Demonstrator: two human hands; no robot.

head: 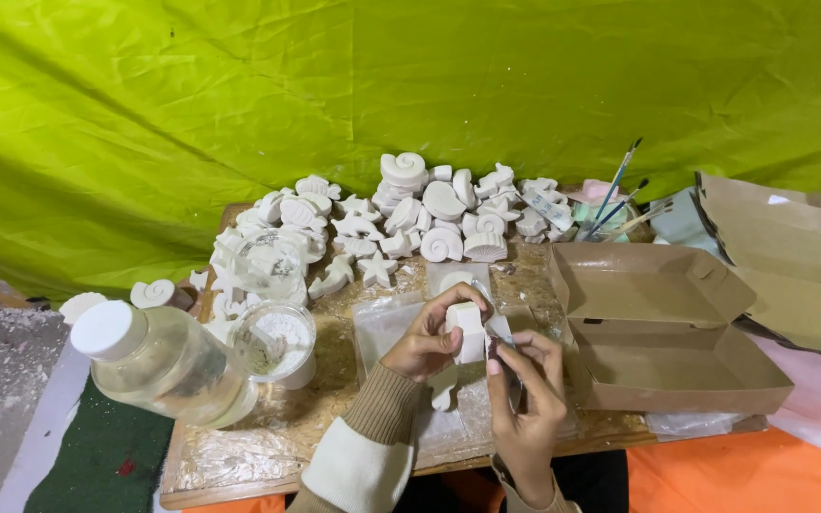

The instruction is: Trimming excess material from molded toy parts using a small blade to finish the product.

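Two hands meet over the middle of the chipboard work table (239,446), and everything turns on how they face each other. Far to the left lies a clear plastic bottle with a white cap (159,361), tipped on its side, and next to it stands a clear cup of white powder (275,339); neither is touched. The left hand (422,344) comes in from the left and grips a small white plaster block (468,330), fingers curled round its left face, thumb below. That block stands roughly upright, long axis running up and down, raised just above a clear plastic sheet (387,323). Immediately to its right, the right hand (525,389) pinches a thin, dark-tipped tool (499,347) whose end sits against the block's right edge; what kind of tool I cannot tell. Further right sits an open brown cardboard box (667,328), well apart from both hands.
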